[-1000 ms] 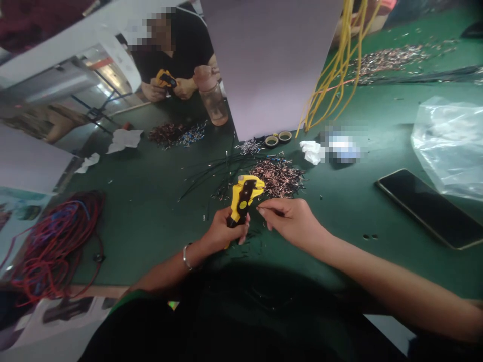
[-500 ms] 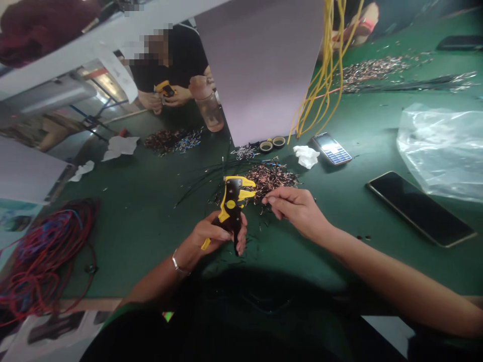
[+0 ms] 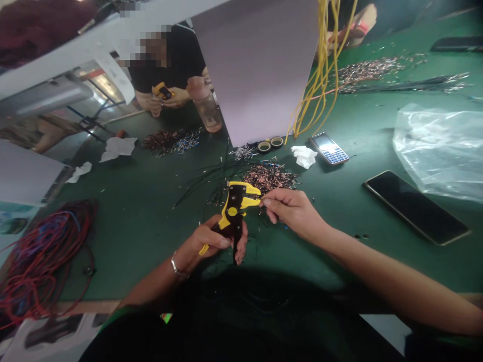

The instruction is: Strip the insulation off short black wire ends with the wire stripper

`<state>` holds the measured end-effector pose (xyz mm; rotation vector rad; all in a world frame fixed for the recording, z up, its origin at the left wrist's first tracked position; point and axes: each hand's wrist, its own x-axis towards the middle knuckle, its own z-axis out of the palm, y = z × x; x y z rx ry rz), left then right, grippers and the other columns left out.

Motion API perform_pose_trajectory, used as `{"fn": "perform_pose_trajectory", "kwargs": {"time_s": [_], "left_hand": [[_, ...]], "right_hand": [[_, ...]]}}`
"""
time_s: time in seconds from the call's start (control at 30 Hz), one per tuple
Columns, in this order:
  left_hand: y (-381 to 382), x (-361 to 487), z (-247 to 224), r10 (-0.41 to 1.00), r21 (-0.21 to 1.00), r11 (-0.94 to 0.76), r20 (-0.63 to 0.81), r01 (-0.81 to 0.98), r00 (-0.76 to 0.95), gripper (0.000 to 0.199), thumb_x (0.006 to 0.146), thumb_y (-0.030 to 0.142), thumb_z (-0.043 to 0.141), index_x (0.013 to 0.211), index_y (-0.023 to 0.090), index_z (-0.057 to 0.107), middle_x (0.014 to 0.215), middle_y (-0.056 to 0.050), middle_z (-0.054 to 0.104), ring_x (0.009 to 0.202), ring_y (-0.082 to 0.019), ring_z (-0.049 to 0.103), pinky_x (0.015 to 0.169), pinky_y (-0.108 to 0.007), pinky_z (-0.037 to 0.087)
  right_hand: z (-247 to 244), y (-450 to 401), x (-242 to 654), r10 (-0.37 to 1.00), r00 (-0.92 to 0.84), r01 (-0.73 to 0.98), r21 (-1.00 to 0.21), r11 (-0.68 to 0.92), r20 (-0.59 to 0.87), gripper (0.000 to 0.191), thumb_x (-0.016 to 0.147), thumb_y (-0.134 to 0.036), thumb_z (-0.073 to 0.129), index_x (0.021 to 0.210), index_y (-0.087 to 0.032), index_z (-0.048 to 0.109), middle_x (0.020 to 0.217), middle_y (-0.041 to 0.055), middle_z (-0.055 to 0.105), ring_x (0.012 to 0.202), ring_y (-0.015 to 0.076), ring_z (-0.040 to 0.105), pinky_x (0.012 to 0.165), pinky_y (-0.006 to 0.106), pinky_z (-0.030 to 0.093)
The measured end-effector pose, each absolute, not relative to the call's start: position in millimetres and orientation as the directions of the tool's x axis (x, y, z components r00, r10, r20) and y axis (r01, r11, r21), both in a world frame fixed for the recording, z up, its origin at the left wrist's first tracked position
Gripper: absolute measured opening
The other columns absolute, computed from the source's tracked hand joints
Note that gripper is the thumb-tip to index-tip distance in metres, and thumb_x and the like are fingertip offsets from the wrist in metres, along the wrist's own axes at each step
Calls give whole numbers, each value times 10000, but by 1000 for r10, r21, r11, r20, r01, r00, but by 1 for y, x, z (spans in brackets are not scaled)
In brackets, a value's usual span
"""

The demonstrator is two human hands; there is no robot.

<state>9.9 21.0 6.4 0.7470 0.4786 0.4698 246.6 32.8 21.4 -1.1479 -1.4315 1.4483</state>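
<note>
My left hand [image 3: 217, 236] is wrapped round the handles of a yellow and black wire stripper [image 3: 233, 211], its jaws pointing right. At the jaw tips, the fingers of my right hand [image 3: 289, 206] are pinched together; what they hold is too small to make out. Just behind the tool lies a heap of short copper-ended wire pieces [image 3: 269, 176]. Long thin black wires [image 3: 199, 181] stretch out to the left of the heap.
Tape rolls [image 3: 269, 145], a crumpled tissue [image 3: 304, 156], a keypad phone [image 3: 329, 148] and a smartphone [image 3: 417, 207] lie beyond and right. Red and blue wire coils [image 3: 49, 256] sit left. Yellow wires [image 3: 320, 85] hang by a panel [image 3: 260, 70]. Across the table a person's hands [image 3: 166, 99] hold a similar tool.
The wire stripper has tipped slightly and shifted a little right and down, so its jaws now meet my right fingertips. The gap between them has closed.
</note>
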Motion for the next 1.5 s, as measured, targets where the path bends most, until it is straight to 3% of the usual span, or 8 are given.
{"fn": "perform_pose_trajectory", "kwargs": {"time_s": [0.47,1.27,1.5], "left_hand": [[17,13,6,607,756,607,-244,-244,756,324,661,234,767,924,72,669,682,-65,647,535,-185,628,522,-345,567],[5,17,11,661,766,597,-301,-239,687,221,686,184,766,834,103,624,557,-7,607,411,-131,565,421,-269,529],[8,15,8,710,789,554,-283,-264,646,156,705,153,734,797,127,611,443,73,473,292,-58,390,310,-171,394]], "right_hand": [[21,34,247,948,-308,71,-995,-66,-85,199,863,-305,567,715,-187,632,488,-38,544,503,110,432,551,282,353],[15,35,250,942,-316,-54,-989,-135,-111,182,831,-334,623,759,-176,677,522,-26,599,445,78,356,451,264,253],[12,37,250,934,-318,-59,-980,-191,-162,184,803,-355,652,785,-174,681,523,-27,605,416,63,330,416,257,216]]}}
